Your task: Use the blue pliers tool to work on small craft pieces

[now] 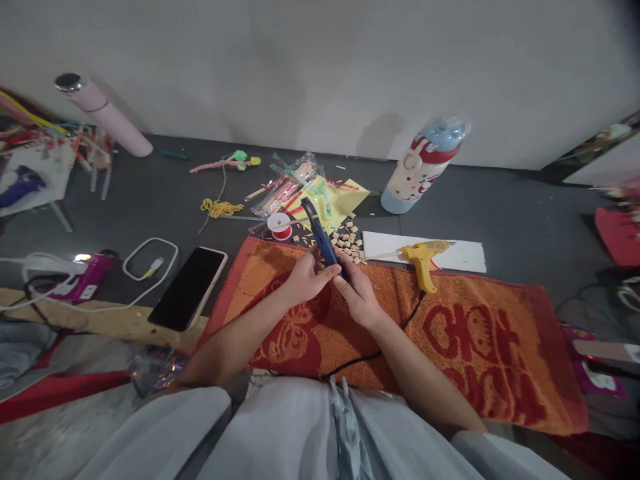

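Both my hands meet over an orange and red towel (480, 333) spread in front of me. My right hand (357, 290) is closed round the lower end of a dark blue hand tool (319, 233) that points up and away from me. My left hand (306, 277) is pinched against the same tool from the left. What lies between the fingertips is hidden. Just beyond the tool lie several small wooden pieces (347, 240) and a red spool (280, 227).
A yellow glue gun (424, 259) rests on white card (470, 257), its black cord crossing the towel. A phone (189, 288) lies left on a wooden plank. Further back are a spotted water bottle (417, 170), a pink flask (103, 113), packets of sticks (287, 183) and yellow string (220, 208).
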Motion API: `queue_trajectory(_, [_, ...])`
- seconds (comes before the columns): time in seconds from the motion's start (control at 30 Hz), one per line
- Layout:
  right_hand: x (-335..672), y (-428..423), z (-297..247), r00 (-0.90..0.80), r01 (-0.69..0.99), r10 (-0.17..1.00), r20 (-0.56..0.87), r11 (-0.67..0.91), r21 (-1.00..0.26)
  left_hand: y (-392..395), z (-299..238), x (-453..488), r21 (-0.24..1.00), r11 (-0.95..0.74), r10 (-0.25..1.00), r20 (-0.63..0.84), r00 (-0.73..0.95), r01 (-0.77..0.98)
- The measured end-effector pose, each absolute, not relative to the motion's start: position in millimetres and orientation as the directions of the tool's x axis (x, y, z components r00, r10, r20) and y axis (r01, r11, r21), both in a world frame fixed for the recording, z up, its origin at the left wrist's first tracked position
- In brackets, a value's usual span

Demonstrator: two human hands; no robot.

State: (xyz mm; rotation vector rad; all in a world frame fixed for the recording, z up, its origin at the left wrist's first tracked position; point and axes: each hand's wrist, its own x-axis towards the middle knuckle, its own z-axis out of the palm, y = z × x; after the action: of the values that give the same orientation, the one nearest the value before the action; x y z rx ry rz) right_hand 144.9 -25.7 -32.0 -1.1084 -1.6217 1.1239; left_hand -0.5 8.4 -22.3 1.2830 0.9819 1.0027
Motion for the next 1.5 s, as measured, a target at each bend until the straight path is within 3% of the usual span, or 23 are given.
queue_trajectory(0.33, [145,-26,-30,-0.243,0.194,0.962,0.122,0.171,-0.966,8,-20,2,0.996,0.062,0.964,-0.042,0.261,-0.069])
queue_trajectory(0.5, [147,-21,-30,-0.289,0.082,0.952,0.101,0.13,-0.988,11,-24,6,0.986,0.097,0.982,-0.072,0.176,-0.137])
queue_trajectory(0.7, [156,-17,-27,-0.286,0.009,0.958,-0.023,-0.021,-1.0,23,-27,-3,0.964,0.131,0.96,-0.065,0.271,-0.233])
queue_trajectory(0.97, [177,-13,-13,-0.305,-0.034,0.946,-0.11,-0.127,-0.991,48,-16,-37,0.936,0.082,0.993,-0.05,0.103,-0.342])
queue_trajectory(1.07, [184,-13,-13,-0.334,0.023,0.93,-0.152,-0.154,-0.988,54,-10,-52,0.949,0.087,0.995,-0.065,0.082,-0.304])
queue_trajectory(1.3, [190,-11,-18,-0.391,0.135,0.91,-0.136,-0.089,-0.987,55,-6,-67,0.995,0.09,0.963,-0.074,0.26,-0.049])
queue_trajectory(1.5, [191,-11,-18,-0.448,0.175,0.889,-0.091,-0.013,-0.985,54,-9,-68,0.995,0.092,0.947,-0.08,0.312,-0.023])
